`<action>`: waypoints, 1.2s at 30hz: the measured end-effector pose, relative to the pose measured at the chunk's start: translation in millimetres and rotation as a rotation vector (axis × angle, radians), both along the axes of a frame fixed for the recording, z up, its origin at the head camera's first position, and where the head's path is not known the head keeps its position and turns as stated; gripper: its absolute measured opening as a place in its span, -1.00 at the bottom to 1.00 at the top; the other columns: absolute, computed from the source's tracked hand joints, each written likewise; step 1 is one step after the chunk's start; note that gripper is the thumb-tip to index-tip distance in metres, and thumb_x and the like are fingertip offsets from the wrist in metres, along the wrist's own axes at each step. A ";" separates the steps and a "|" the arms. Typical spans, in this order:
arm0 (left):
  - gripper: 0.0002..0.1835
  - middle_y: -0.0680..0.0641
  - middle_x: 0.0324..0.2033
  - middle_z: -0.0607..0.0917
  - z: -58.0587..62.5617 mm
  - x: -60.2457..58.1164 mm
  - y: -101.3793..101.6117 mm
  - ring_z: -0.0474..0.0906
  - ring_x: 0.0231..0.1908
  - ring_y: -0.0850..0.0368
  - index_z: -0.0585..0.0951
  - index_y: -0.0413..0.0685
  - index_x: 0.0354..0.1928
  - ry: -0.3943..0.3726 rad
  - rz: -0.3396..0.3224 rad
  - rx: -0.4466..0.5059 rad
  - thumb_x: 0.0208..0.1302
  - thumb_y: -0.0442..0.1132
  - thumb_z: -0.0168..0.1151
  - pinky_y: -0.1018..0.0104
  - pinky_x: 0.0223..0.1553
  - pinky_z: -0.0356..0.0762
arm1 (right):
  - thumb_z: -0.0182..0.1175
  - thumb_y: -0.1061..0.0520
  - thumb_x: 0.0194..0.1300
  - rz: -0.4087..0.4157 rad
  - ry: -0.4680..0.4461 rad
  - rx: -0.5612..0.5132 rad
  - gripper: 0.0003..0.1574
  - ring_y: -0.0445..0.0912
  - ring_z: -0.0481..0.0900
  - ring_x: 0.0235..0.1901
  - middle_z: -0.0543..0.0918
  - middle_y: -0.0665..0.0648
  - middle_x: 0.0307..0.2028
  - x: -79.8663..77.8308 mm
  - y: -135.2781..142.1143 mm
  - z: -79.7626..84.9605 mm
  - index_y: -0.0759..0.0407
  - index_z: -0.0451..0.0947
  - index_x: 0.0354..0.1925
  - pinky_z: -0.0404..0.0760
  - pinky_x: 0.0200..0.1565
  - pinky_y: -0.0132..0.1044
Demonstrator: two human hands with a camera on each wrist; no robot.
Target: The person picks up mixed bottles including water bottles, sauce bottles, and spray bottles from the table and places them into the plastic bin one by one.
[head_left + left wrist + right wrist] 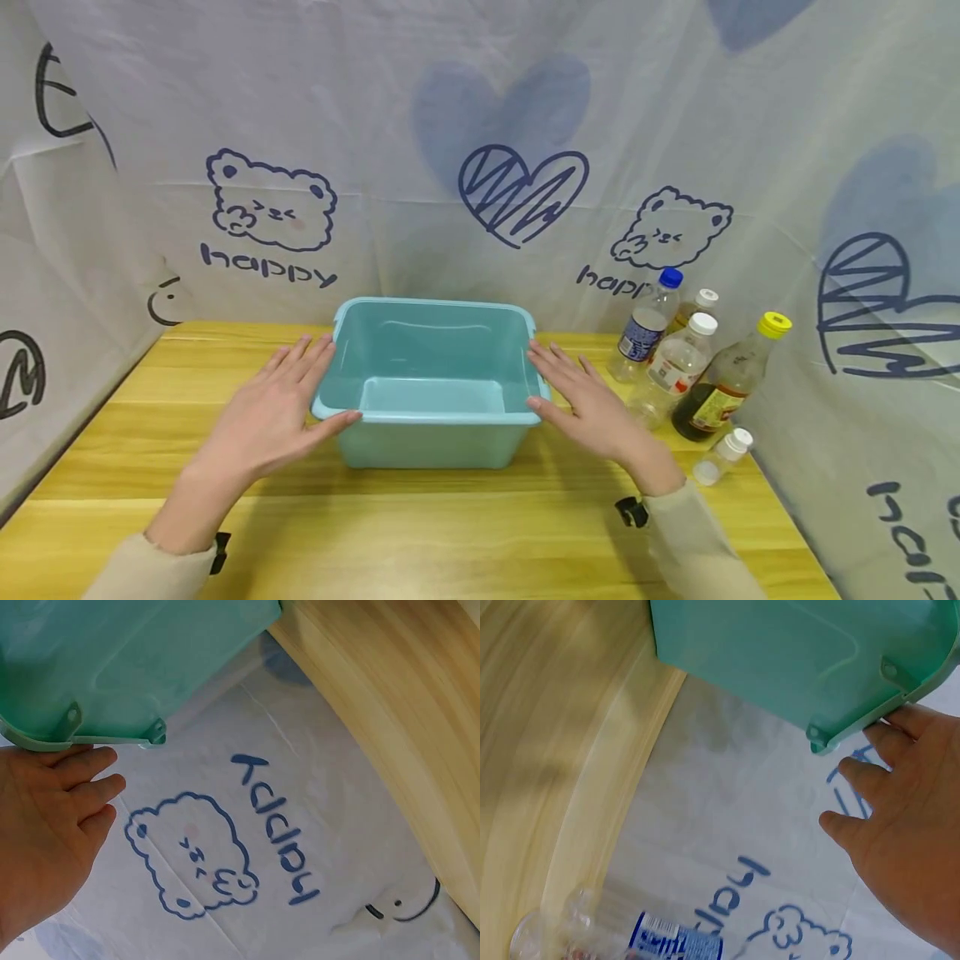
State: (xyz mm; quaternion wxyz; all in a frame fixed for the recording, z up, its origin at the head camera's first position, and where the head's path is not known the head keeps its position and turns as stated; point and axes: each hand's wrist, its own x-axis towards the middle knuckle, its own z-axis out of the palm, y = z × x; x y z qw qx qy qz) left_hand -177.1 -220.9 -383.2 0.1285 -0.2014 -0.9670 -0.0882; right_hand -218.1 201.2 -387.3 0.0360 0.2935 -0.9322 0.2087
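A teal plastic bin (435, 442) stands upright on the wooden table, its open top facing up and nothing visible inside. My left hand (266, 417) touches the bin's left rim with fingers extended, the thumb along the front left corner. On the opposite side, my right hand (592, 408) lies against the right rim, fingers straight and thumb near the front corner. Both wrist views show the fingers of the left hand (52, 825) and the right hand (907, 817) at the underside of the bin's rim, not curled round it.
Right of the bin stand a blue-capped bottle (640, 337), a white-capped bottle (678, 364), a yellow-capped bottle of dark liquid (723, 392) and a small white-capped bottle (722, 457). Another white-capped bottle (706, 298) is partly hidden behind. A printed cloth (405, 100) hangs beyond the table (420, 542).
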 end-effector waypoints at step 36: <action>0.11 -0.32 0.58 0.17 -8.2 -6.4 23.2 0.10 0.56 -0.32 0.18 -0.35 0.58 0.028 -0.035 0.037 0.38 0.46 0.10 -0.18 0.56 0.11 | 0.13 -0.08 0.54 -0.090 0.264 -0.209 -0.10 0.15 0.06 0.60 0.08 0.10 0.64 19.5 33.7 -1.6 0.06 0.04 0.66 -0.07 0.61 0.16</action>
